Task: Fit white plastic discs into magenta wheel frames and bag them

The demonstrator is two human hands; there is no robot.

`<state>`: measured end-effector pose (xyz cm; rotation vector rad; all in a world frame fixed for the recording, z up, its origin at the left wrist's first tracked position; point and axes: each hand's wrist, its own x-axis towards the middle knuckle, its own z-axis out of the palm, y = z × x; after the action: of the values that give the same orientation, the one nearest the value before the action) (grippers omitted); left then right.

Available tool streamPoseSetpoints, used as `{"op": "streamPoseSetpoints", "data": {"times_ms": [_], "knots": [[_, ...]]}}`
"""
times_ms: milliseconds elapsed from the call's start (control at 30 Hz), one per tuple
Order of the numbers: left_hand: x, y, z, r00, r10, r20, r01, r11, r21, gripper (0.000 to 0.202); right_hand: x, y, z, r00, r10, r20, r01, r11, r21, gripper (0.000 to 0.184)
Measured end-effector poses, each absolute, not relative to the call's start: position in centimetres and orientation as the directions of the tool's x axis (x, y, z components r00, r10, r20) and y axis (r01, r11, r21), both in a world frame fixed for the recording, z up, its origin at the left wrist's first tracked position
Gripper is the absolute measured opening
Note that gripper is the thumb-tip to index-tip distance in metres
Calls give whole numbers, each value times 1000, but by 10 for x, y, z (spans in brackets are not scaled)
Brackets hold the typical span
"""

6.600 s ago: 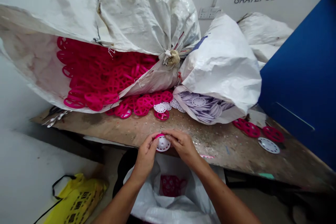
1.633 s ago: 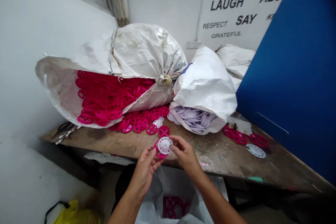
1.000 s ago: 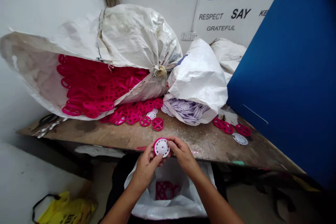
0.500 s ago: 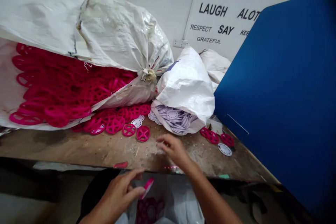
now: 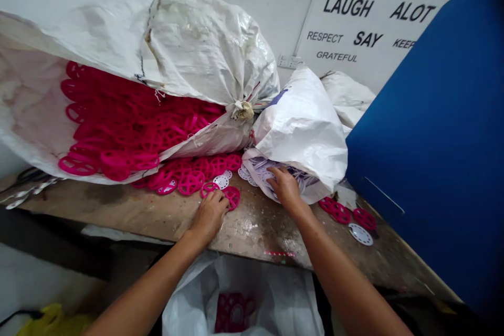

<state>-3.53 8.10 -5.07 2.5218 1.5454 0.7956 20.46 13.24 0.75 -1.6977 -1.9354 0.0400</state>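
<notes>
My left hand (image 5: 210,211) rests on the wooden bench (image 5: 118,209), its fingers curled over a pink spoked wheel (image 5: 232,197) lying there. More pink wheels (image 5: 189,181) spill from a big white sack (image 5: 118,63) behind it. My right hand (image 5: 284,185) reaches into the mouth of a smaller white sack (image 5: 303,126), its fingers closing on the pale lilac discs (image 5: 260,168) inside. Whether either hand has lifted a part I cannot see.
A white bag (image 5: 271,294) below the bench edge holds joined pink and white wheels (image 5: 234,312). Two pink wheels (image 5: 338,211) and a white disc (image 5: 360,233) lie at the right. A blue panel (image 5: 441,136) stands at the right. Scissors (image 5: 23,176) lie far left.
The joined pink and white wheel left my hands and went down toward the bag. Both hands then moved forward, the left to the loose pink wheels, the right into the sack of pale discs.
</notes>
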Motion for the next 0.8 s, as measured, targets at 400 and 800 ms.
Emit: {"op": "streamPoseSetpoints", "data": {"times_ms": [400, 800], "knots": [[-23, 1, -60, 218, 797, 563, 485, -589, 646, 15, 141, 46, -36, -126, 992, -28, -128, -44, -991, 29], [-12, -12, -40, -3, 984, -180, -287, 172, 942, 46, 132, 13, -49, -115, 872, 477, 490, 467, -736, 21]]}}
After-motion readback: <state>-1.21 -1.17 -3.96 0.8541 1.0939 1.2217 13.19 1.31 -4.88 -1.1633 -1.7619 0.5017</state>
